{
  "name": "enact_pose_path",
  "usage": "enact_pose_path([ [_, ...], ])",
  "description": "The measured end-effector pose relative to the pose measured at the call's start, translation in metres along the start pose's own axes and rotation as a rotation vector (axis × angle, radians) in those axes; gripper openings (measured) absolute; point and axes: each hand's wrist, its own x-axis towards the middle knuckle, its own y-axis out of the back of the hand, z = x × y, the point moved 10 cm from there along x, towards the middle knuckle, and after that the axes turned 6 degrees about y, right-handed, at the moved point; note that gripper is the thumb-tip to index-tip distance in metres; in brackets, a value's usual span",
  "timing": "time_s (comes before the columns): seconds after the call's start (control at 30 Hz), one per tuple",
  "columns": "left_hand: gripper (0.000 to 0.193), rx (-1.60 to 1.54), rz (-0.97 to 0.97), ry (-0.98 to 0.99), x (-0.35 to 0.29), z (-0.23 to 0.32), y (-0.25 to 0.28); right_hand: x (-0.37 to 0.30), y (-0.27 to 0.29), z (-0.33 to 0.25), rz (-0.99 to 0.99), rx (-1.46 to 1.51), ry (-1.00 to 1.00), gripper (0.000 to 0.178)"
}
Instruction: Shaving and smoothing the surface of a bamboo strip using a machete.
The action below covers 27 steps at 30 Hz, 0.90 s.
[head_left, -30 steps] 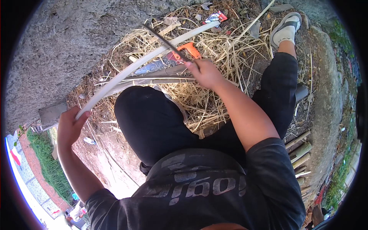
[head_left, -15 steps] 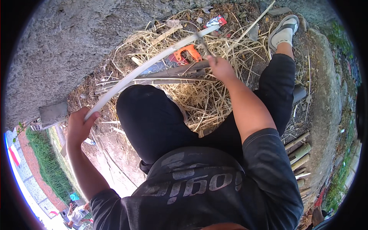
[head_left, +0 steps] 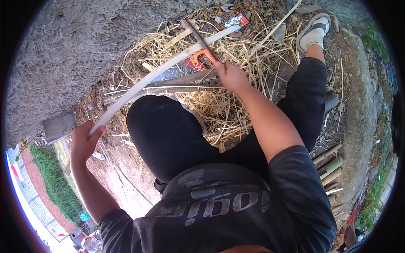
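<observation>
a rough grey wall (head_left: 63,55) fills the upper left, and a bed of dry straw (head_left: 228,105) spreads over the ground at its foot. the person sits above it with knees bent, one sandalled foot (head_left: 314,36) stretched toward the upper right, and a few cut bamboo poles (head_left: 331,166) lie at the right.

a long pale bamboo strip (head_left: 164,71) runs in a shallow curve from the lower left up to the upper right, lying across the straw and over a flat grey split piece (head_left: 168,86) beneath it. the left hand (head_left: 82,141) grips the strip's near end, fingers wrapped tight round it. the right hand (head_left: 230,76) is closed round the orange handle of a hand saw (head_left: 200,46), whose thin dark blade slants up and left across the strip near its far part.

the step in hand looks like sawing or trimming the strip. to do it well, the left hand should hold the strip steady and pressed down so it does not spring, while the saw works in short even strokes, square to the strip, with the knee kept clear of the blade.
</observation>
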Motion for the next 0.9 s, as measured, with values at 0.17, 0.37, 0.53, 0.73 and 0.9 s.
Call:
enact_pose_path([
  [0.17,0.038,-0.043,-0.036,-0.003,0.011,-0.013,-0.020,0.005,0.012,0.030,0.027,-0.068,-0.138,0.059],
  [0.37,0.031,-0.149,-0.162,0.038,0.013,-0.024,-0.028,-0.014,0.000,-0.063,0.017,0.022,0.269,0.056],
  [0.53,0.029,-0.106,-0.224,0.036,0.010,-0.007,-0.034,-0.010,-0.006,-0.038,-0.009,-0.077,0.232,0.057],
  [0.73,0.027,-0.174,-0.234,0.030,0.013,-0.011,-0.041,-0.001,0.026,0.037,0.027,-0.038,-0.201,0.060],
  [0.9,0.033,-0.136,-0.125,0.001,0.008,-0.018,-0.028,-0.014,0.011,-0.019,0.081,0.081,-0.017,0.063],
])
